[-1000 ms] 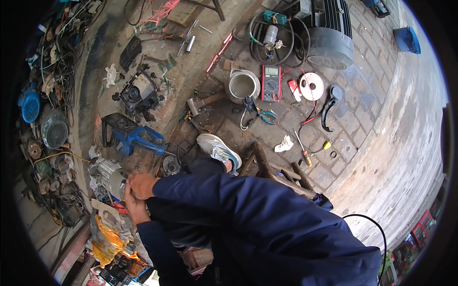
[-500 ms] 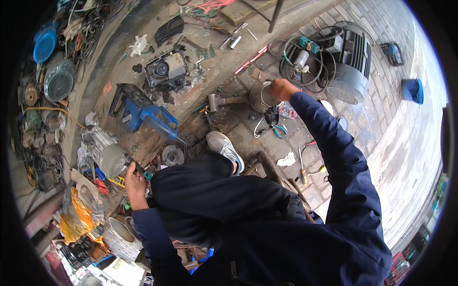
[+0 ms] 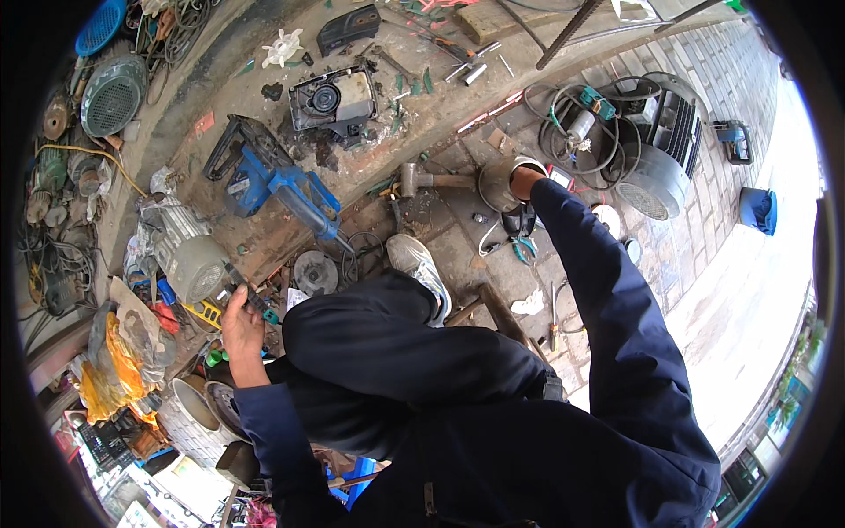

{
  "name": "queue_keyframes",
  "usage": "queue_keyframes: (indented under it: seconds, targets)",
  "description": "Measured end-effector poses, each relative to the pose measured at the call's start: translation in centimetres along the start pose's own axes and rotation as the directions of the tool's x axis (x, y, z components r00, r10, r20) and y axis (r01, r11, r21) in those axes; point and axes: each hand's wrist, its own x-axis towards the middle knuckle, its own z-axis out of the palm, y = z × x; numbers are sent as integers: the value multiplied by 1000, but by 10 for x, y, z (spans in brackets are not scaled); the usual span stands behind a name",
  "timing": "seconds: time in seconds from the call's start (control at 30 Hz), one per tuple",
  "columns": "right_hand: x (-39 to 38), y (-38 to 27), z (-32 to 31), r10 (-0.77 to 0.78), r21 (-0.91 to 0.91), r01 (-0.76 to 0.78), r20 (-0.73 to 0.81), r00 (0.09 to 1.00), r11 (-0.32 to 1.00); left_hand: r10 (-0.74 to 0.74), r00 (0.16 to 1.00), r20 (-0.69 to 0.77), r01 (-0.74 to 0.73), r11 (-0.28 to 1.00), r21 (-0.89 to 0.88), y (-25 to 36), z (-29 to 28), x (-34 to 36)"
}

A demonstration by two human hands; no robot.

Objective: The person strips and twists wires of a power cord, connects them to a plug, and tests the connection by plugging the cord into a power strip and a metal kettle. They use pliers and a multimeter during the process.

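Note:
My left hand (image 3: 244,333) is closed around a slim dark tool with a teal end (image 3: 257,304), beside my bent knee. The tool's exact kind cannot be made out. Past it lies a grey electric motor (image 3: 189,260). My right hand (image 3: 526,179) reaches into the mouth of a round metal can (image 3: 495,187) on the paving, its fingers hidden inside. A hammer (image 3: 431,181) lies with its handle toward the can. Just below the can are pliers with teal handles (image 3: 525,250) and a small black item (image 3: 518,220).
A blue power saw (image 3: 264,189) and an opened machine housing (image 3: 333,101) lie on the concrete ledge. A large motor with coiled cable (image 3: 656,158) stands at the right. A screwdriver (image 3: 554,327) lies near a wooden stool (image 3: 502,312). Motor parts crowd the left.
My right hand has gone from the can's rim down into its opening. The left hand keeps its hold on the tool. The whole view has shifted slightly.

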Motion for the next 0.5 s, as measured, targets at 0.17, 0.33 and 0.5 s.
queue_keyframes:
  seconds: [0.17, 0.33, 0.5]
  targets:
    - [16, -2, -13, 165, 217, -155, -30, 986, 964, -12, 1000, 2, 12, 1000, 8, -3, -2, -5]
    - [17, -14, -36, 360, 213, -366, 66, 931, 906, -20, 996, -82, 20, 1000, -1, -6, -2, -2]
    - [20, -14, -37, 438, 214, -446, 87, 895, 869, -28, 999, -31, 28, 1000, -10, -6, -2, 1]
